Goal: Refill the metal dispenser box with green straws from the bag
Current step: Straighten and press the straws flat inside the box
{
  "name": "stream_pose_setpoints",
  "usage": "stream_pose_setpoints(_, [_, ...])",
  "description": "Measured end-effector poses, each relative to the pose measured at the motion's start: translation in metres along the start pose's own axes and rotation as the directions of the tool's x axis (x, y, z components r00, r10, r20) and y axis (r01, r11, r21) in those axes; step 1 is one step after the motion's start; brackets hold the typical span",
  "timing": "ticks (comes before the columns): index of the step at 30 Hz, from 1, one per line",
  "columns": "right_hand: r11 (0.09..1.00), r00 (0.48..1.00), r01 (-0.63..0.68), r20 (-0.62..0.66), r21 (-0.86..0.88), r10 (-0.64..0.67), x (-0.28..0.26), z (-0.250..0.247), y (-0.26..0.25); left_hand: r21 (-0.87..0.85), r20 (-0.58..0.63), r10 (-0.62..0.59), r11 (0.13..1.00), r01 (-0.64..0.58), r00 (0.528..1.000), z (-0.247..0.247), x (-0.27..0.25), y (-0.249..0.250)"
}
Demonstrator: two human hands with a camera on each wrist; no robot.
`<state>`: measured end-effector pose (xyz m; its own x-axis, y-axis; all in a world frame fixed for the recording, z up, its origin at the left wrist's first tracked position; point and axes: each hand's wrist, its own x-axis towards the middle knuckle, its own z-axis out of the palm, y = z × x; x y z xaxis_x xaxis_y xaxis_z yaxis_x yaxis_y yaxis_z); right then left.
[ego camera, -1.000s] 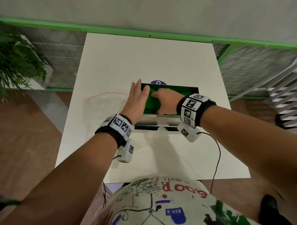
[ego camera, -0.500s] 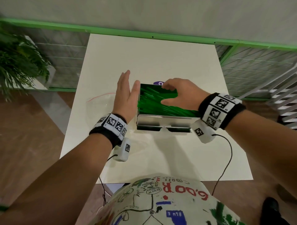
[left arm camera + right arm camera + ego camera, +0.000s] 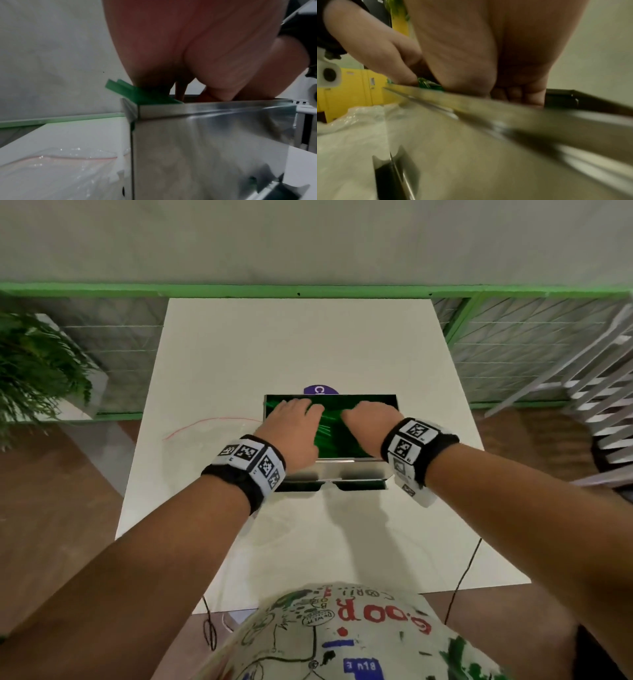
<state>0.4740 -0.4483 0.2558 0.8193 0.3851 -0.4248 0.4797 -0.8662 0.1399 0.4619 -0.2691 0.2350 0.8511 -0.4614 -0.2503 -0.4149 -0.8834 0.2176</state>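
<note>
Near the table's middle, the left hand and right hand press flat, fingers relaxed, on green straws inside the metal dispenser box; the bag lies beside it.

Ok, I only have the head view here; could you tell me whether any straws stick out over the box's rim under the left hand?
Observer: Yes. The left wrist view shows a few green straws poking over the left corner of the metal dispenser box, just beneath the left hand.
Operator: Thanks. What are the right hand's fingers doing?
Observer: In the right wrist view, the right hand has its fingers curled down behind the rim. Whether they grip straws is hidden.
Operator: And does the bag look empty?
Observer: The left wrist view shows the clear bag lying flat on the table beside the box, with no green visible in it.
</note>
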Motion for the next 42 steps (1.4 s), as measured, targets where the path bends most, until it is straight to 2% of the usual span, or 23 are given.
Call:
stream_pose_setpoints(3, [1.000, 0.997, -0.011, -0.080, 0.029, 0.013, 0.004, -0.001, 0.004, 0.088, 0.092, -0.047, 0.995, 0.039, 0.995, -0.009, 0.012, 0.001])
stream_pose_setpoints(5, [0.998, 0.999, 0.009, -0.033, 0.069, -0.006, 0.005, 0.001, 0.008, 0.140, 0.180, -0.089, 0.988, 0.064, 0.980, -0.014, 0.021, 0.007])
stream_pose_setpoints(8, [0.958, 0.999, 0.032, -0.003, 0.283, -0.032, 0.008, 0.004, 0.026, 0.162, 0.270, -0.147, 0.981, 0.106, 0.952, -0.018, 0.033, 0.018])
stream_pose_setpoints(10, [0.886, 0.991, 0.079, -0.134, 0.456, -0.020, 0.002, 0.001, 0.042, 0.168, 0.291, -0.177, 0.977, 0.132, 0.940, -0.019, 0.037, 0.021])
stream_pose_setpoints(12, [0.803, 0.938, 0.171, -0.345, 0.570, 0.045, -0.008, -0.001, 0.063, 0.187, 0.299, -0.198, 0.971, 0.147, 0.933, -0.018, 0.040, 0.022])
stream_pose_setpoints(14, [0.726, 0.878, 0.197, -0.449, 0.659, 0.169, -0.020, 0.003, 0.087, 0.184, 0.288, -0.204, 0.971, 0.155, 0.936, -0.018, 0.043, 0.022])
stream_pose_setpoints(15, [0.697, 0.868, 0.180, -0.445, 0.694, 0.219, -0.025, 0.009, 0.098, 0.172, 0.283, -0.207, 0.971, 0.163, 0.936, -0.019, 0.044, 0.021])
stream_pose_setpoints(17, [0.656, 0.893, 0.119, -0.370, 0.745, 0.258, -0.031, 0.024, 0.115, 0.145, 0.271, -0.207, 0.974, 0.173, 0.940, -0.021, 0.046, 0.015])
stream_pose_setpoints(20, [0.585, 0.938, 0.074, -0.255, 0.808, 0.233, -0.034, 0.051, 0.123, 0.129, 0.272, -0.194, 0.978, 0.164, 0.943, -0.027, 0.045, 0.007])
stream_pose_setpoints(23, [0.502, 0.949, 0.078, -0.219, 0.861, 0.229, -0.037, 0.070, 0.117, 0.155, 0.296, -0.203, 0.974, 0.163, 0.933, -0.023, 0.039, 0.007])
stream_pose_setpoints(29, [0.200, 0.953, 0.020, -0.079, 0.980, 0.294, -0.033, 0.103, 0.112, 0.113, 0.371, -0.190, 0.981, 0.159, 0.909, -0.002, 0.059, 0.031])
stream_pose_setpoints(35, [0.088, 0.953, -0.071, 0.041, 0.994, 0.299, -0.013, 0.115, 0.131, 0.188, 0.369, -0.229, 0.967, 0.169, 0.901, -0.001, 0.073, 0.041])
stream_pose_setpoints(38, [-0.008, 0.955, -0.097, 0.096, 0.995, 0.280, 0.004, 0.107, 0.144, 0.122, 0.346, -0.199, 0.979, 0.166, 0.917, -0.014, 0.072, 0.037])
stream_pose_setpoints(42, [-0.024, 0.955, -0.141, 0.142, 0.990, 0.261, 0.028, 0.103, 0.155, -0.001, 0.278, -0.154, 0.987, 0.160, 0.948, -0.025, 0.059, 0.035])
